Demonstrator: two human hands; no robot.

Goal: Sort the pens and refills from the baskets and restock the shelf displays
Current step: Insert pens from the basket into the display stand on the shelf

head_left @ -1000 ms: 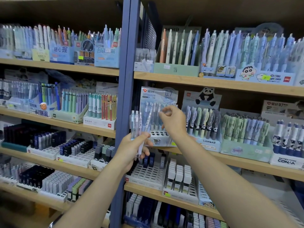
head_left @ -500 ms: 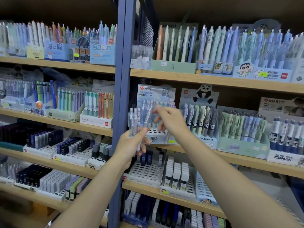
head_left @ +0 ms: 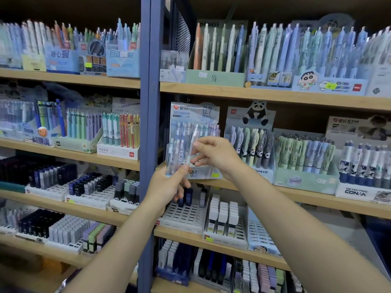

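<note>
My left hand grips a bunch of pens just in front of the 0.7 display box — right hand pinches one pen, tilted, w/ thumb & fingertips.

bright even light, dark top, soft blur, edges bowed
</note>
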